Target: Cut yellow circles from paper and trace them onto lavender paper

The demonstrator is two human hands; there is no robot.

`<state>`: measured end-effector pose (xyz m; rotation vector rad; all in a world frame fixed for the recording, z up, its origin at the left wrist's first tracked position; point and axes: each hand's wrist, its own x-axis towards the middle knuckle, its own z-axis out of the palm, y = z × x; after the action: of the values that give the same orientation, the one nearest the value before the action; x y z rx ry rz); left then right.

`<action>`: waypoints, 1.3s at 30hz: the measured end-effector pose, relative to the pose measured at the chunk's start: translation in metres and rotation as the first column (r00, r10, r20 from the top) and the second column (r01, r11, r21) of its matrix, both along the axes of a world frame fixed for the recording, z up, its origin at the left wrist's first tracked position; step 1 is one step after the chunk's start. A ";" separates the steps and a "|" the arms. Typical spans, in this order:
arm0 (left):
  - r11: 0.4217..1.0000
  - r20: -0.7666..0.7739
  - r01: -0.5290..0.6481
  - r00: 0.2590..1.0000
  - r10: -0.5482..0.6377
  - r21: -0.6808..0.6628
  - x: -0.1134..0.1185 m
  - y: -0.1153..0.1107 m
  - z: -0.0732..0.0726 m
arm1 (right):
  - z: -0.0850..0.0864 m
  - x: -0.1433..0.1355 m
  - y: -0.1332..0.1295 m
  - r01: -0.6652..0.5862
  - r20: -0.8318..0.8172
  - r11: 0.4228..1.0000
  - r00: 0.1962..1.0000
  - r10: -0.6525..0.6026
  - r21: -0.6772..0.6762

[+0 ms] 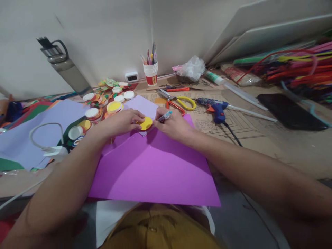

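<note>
With its fingertips, my left hand (127, 121) holds a round yellow disc (145, 123) down on a lilac paper sheet (142, 103). My right hand (173, 125) grips a pen (166, 116), its light-blue end pointing up; the tip, close to the disc's right edge, is hidden by my fingers. Beneath both hands, a large purple sheet (153, 173) reaches over the table's front edge. Yellow-and-orange-handled scissors (186, 102) lie just beyond my right hand.
A blue glue gun (218, 110) and black phone (290, 110) lie right. White lids (129, 94) and paper pieces cluster left, near lilac sheets (52, 117) and a leaning bottle (68, 71). A cup of pens (150, 74) stands at the wall; pipe cleaners (306, 72) are heaped far right.
</note>
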<state>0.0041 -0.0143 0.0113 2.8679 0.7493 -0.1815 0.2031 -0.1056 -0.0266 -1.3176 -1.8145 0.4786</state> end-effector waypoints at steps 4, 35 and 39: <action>0.999 -0.019 -0.036 0.999 0.036 -0.019 0.001 -0.004 0.005 | 0.007 0.004 0.000 0.044 -0.012 0.999 0.999 -0.044 -0.009; 0.825 0.600 -0.353 0.568 0.563 -0.441 0.006 -0.012 -0.007 | 0.008 0.018 0.004 0.057 -0.118 0.973 0.993 -0.031 0.225; 0.821 0.634 -0.430 0.527 0.567 -0.377 0.008 -0.012 -0.017 | 0.007 0.020 0.004 0.030 0.012 0.980 0.999 -0.033 0.198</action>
<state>0.0122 -0.0267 -0.0053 2.0996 1.2235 0.8815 0.2226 -0.1017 -0.0195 -1.2135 -1.8005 0.2639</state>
